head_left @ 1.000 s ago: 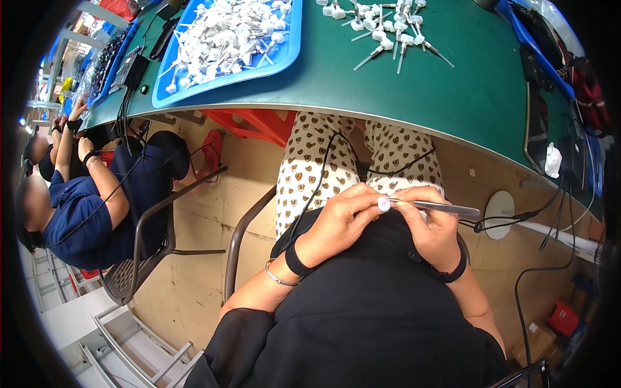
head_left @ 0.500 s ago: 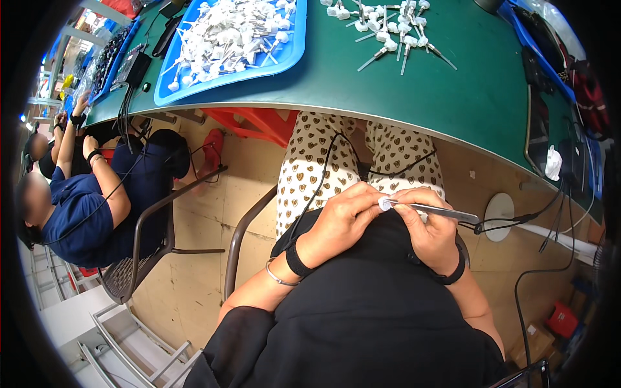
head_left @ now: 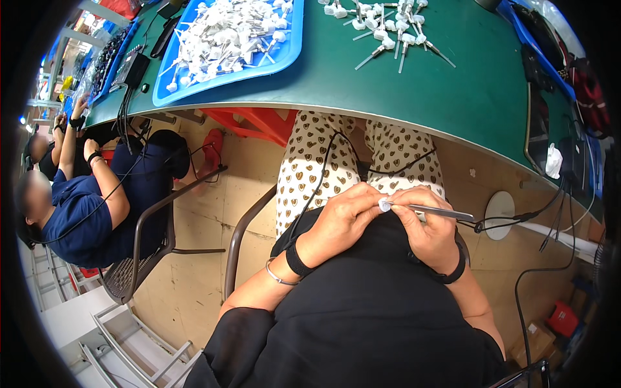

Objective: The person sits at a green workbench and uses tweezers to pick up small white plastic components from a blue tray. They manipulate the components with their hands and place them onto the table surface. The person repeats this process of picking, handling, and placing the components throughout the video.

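Note:
Over my lap, my left hand (head_left: pixel 349 216) pinches a small white plastic piece (head_left: pixel 385 205) between thumb and fingers. My right hand (head_left: pixel 427 226) is closed around metal tweezers (head_left: pixel 443 211), whose tips meet the white piece and whose back end points right. Fingers cover part of the piece, so its full shape is hidden. Beyond my hands, on the green table (head_left: pixel 401 97), a blue tray (head_left: pixel 226 83) holds a heap of white plastic parts with thin metal stems. A loose pile of similar white parts (head_left: pixel 388 27) lies to the right of the tray.
The table's edge runs across just beyond my knees. At the right are dark devices, cables (head_left: pixel 517 220) and a crumpled white tissue (head_left: pixel 553 161). A person in dark blue (head_left: pixel 84 213) sits at the left. A red stool (head_left: pixel 252 126) stands under the table.
The tweezers' back end has shifted slightly left while their tips stay at the white piece. Both hands keep nearly the same place.

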Demonstrator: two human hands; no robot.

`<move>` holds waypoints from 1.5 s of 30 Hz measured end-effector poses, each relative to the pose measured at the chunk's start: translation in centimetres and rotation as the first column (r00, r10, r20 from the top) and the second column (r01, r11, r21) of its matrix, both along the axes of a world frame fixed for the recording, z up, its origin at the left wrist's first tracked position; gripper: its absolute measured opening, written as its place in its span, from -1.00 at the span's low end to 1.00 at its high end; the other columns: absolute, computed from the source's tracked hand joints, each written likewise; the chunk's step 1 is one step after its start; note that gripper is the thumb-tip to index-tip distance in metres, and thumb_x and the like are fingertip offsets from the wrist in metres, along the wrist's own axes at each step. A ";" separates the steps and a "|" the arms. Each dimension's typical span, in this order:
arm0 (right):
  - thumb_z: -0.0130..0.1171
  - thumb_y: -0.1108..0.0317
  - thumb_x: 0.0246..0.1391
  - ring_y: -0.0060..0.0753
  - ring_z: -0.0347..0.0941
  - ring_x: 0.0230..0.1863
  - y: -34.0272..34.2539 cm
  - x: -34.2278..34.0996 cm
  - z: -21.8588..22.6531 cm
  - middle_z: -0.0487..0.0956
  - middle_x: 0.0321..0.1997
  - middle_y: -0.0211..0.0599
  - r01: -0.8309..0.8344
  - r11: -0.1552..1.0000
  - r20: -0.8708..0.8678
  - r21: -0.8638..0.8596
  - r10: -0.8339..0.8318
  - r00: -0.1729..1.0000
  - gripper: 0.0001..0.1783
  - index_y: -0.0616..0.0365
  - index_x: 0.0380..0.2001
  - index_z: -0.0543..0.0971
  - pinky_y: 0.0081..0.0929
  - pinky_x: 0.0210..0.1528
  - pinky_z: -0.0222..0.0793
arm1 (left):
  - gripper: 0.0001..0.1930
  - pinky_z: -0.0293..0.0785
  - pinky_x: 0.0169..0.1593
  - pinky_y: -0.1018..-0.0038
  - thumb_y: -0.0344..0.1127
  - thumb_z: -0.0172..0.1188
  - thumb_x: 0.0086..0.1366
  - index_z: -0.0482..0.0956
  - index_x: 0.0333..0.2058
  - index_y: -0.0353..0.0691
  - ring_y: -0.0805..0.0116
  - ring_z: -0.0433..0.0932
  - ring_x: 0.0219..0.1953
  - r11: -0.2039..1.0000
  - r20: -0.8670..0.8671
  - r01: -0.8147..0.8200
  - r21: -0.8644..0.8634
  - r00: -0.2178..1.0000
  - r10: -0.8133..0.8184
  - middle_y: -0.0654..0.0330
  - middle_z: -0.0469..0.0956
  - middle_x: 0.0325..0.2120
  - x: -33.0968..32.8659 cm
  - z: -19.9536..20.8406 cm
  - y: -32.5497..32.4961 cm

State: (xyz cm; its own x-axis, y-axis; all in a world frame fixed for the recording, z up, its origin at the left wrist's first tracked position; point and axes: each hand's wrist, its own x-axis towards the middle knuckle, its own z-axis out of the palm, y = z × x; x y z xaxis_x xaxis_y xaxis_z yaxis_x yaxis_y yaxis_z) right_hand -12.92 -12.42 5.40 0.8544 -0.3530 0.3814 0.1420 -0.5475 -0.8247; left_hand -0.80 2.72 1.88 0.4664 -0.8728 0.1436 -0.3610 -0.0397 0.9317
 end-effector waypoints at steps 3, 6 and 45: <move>0.33 0.57 0.12 -0.17 0.58 -0.38 -0.1 0.1 0.2 0.67 -0.33 -0.19 -0.042 0.998 0.009 -0.050 0.043 0.999 -0.87 0.24 -0.25 0.60 -0.36 -0.33 0.49 | -0.78 0.56 -0.15 0.39 -0.56 0.30 0.28 0.69 -0.09 -0.33 0.18 0.64 -0.22 1.000 -0.015 0.015 -0.001 1.000 -0.015 0.11 0.64 -0.26 0.0 0.1 0.0; 0.32 0.58 0.12 -0.17 0.58 -0.38 -0.2 0.1 0.4 0.67 -0.33 -0.19 -0.073 0.994 -0.005 -0.083 0.072 0.997 -0.87 0.24 -0.25 0.59 -0.36 -0.34 0.49 | -0.79 0.56 -0.15 0.39 -0.57 0.29 0.28 0.68 -0.10 -0.35 0.16 0.64 -0.23 0.999 -0.024 0.033 -0.019 0.999 -0.034 0.09 0.63 -0.26 0.1 -0.2 0.0; 0.35 0.52 0.19 -0.31 0.65 -0.14 -0.6 -2.1 0.2 0.68 -0.17 -0.11 0.098 0.928 0.092 0.358 -0.139 0.986 -0.80 0.28 -0.15 0.56 -0.43 -0.06 0.55 | -0.80 0.55 -0.15 0.08 -0.26 0.33 0.24 0.63 -0.38 -0.30 -0.11 0.63 -0.26 0.930 0.848 -0.333 0.154 0.528 0.049 -0.05 0.63 -0.36 12.9 10.0 -12.3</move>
State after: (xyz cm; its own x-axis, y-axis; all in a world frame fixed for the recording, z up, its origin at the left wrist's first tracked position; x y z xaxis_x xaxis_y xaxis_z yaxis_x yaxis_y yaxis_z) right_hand -15.00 -12.97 5.57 0.7564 -0.5780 0.3062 0.1977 -0.2443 -0.9494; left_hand 12.07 -9.60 11.85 0.4247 -0.8414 0.3343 -0.9053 -0.3934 0.1601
